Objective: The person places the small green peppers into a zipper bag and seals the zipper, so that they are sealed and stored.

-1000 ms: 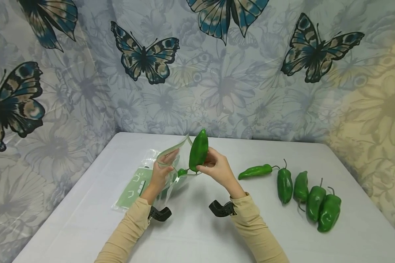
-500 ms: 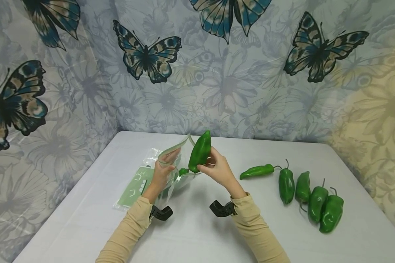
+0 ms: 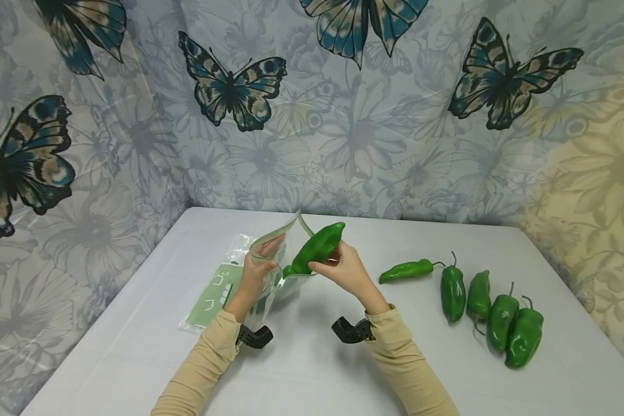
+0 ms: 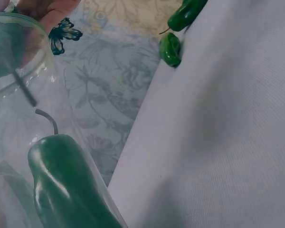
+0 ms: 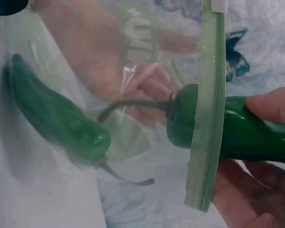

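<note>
My left hand [image 3: 255,277] holds a clear zip bag [image 5: 206,109] with a green zip strip, its mouth spread wide. The thumb lies at the rim and the fingers show through the plastic. My right hand [image 3: 345,268] pinches a large green pepper [image 3: 319,248] between thumb and fingers, tilted with its tip up and to the right. In the right wrist view, this pepper's stem end is past the zip strip, inside the bag, while its body is outside. Another green pepper [image 4: 69,185] lies lower in the bag, seen through the plastic.
To the right on the white table [image 3: 312,375] lie a slim green pepper [image 3: 407,270], a darker upright one [image 3: 453,294] and several more beyond it. A flat bag with a green print [image 3: 210,294] lies under the left hand. Butterfly-patterned cloth hangs behind.
The right hand's pepper has tipped from nearly upright to leaning right, its stem end moving down into the bag's mouth. The left hand and bag have barely moved.
</note>
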A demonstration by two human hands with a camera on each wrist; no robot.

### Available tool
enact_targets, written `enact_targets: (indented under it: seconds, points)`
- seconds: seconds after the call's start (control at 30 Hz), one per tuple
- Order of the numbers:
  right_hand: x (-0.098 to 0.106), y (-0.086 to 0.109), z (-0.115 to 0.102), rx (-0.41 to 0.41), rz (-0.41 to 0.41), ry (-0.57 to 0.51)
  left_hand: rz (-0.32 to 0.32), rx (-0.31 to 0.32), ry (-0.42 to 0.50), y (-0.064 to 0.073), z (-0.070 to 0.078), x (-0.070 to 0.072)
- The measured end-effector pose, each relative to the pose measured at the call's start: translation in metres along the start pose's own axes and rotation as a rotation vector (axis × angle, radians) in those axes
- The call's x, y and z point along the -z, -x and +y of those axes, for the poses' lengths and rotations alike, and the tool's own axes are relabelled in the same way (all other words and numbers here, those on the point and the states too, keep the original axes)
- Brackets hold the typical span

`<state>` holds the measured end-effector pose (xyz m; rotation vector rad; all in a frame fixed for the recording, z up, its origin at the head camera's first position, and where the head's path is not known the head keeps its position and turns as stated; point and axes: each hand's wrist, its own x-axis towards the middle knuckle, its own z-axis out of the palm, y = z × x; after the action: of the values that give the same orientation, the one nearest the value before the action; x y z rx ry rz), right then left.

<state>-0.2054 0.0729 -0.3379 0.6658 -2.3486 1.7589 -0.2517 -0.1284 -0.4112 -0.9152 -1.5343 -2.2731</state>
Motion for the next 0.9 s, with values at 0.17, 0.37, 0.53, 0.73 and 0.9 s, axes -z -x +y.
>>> enact_targets:
  seconds: [0.17, 0.37, 0.53, 0.73, 0.9]
  points:
    - [0.0, -0.003, 0.013, -0.018, 0.001, -0.03, 0.008, -0.005, 0.009, -0.001, 0.001, 0.0]
    - [0.0, -0.003, 0.014, 0.009, -0.006, -0.056, 0.001, 0.0, 0.002, 0.0, 0.0, 0.001]
    - [0.001, -0.002, 0.015, 0.039, -0.038, -0.025, 0.0, 0.001, 0.005, 0.0, 0.0, 0.001]
    - [0.001, -0.003, 0.016, 0.039, -0.053, -0.015, 0.002, 0.009, 0.017, -0.002, 0.0, -0.001]
    - [0.002, -0.003, 0.015, 0.023, -0.06, -0.025, -0.005, 0.002, 0.01, -0.001, 0.0, 0.0]
